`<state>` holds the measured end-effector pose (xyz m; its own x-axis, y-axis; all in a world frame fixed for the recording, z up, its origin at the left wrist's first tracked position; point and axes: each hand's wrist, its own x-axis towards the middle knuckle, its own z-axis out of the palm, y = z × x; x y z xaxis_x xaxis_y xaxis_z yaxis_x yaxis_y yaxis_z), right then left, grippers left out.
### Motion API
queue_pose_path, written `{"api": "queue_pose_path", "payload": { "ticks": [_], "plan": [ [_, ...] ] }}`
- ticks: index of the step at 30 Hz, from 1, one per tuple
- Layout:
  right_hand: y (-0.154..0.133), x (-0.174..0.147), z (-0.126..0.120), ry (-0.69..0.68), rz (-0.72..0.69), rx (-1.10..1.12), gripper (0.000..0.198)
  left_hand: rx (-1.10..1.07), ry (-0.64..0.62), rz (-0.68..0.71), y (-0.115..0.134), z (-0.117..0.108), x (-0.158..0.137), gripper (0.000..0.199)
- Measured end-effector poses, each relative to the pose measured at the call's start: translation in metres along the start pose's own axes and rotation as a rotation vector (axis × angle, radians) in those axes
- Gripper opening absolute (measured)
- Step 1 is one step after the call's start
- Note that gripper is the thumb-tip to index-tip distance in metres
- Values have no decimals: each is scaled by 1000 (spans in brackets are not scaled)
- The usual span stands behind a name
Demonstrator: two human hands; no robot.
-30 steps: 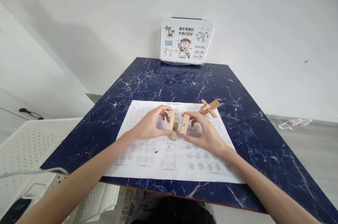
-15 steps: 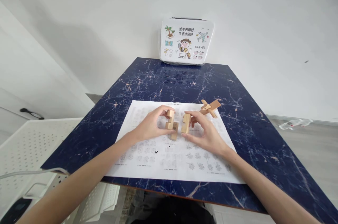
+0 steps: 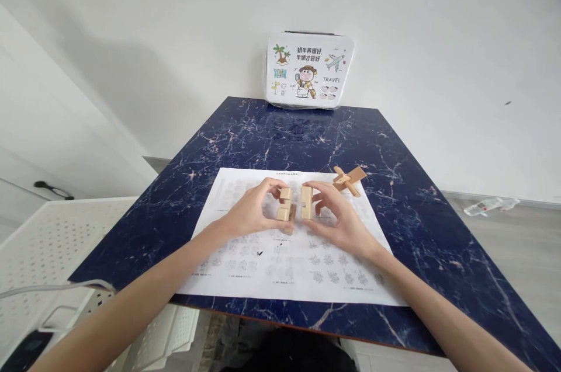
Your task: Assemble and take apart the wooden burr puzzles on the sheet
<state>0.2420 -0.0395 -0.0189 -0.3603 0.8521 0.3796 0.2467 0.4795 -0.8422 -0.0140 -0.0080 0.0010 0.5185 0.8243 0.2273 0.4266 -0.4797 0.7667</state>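
My left hand (image 3: 258,207) grips a notched wooden puzzle block (image 3: 284,195) between thumb and fingers. Part of another light wooden piece (image 3: 287,228) shows just below it, near the thumb; whether the two are joined I cannot tell. Across a narrow gap, my right hand (image 3: 335,214) pinches a second notched puzzle block (image 3: 307,201) held upright, its small notch facing left. Both hands are above a printed sheet (image 3: 245,278) covered in small grey diagrams. Beyond my right hand lies a wooden assembly of crossed pieces (image 3: 348,179) at the sheet's upper right corner.
The dark blue marbled table (image 3: 210,150) carries the sheet. At its far edge a white cartoon-printed case (image 3: 307,71) leans on the wall. White perforated shelving (image 3: 35,243) with a cable stands at left. A clear plastic item (image 3: 491,206) lies on the floor at right.
Both blocks have turned slightly in my fingers, so their notches show differently. My hands are slightly closer together. The crossed wooden assembly has stayed put.
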Motion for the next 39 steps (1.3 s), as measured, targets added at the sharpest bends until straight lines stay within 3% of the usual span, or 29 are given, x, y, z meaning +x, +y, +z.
{"api": "queue_pose_path", "payload": {
  "ticks": [5,12,16,20,24,29,33,36,39],
  "plan": [
    [3,1,-2,17,97,179,66,18,40,99,0,-1,2,78],
    [4,4,-1,-79,281,589,61,39,71,246,-1,1,2,74],
    [3,5,-4,-135,274,627,63,-9,65,190,3,0,2,74],
    [1,4,-7,-206,303,691,60,-263,-112,-26,5,-2,3,76],
    [0,3,-7,-115,329,600,45,-430,-219,-175,5,0,3,79],
    [6,2,-1,89,427,346,31,-388,-147,-240,3,5,3,72],
    [11,2,2,222,343,189,25,-336,-109,-214,1,7,4,74],
    [9,2,4,198,231,16,26,-322,-106,-214,0,7,4,73],
    [5,0,6,69,114,-186,32,-313,-100,-221,1,6,3,71]
  ]
}}
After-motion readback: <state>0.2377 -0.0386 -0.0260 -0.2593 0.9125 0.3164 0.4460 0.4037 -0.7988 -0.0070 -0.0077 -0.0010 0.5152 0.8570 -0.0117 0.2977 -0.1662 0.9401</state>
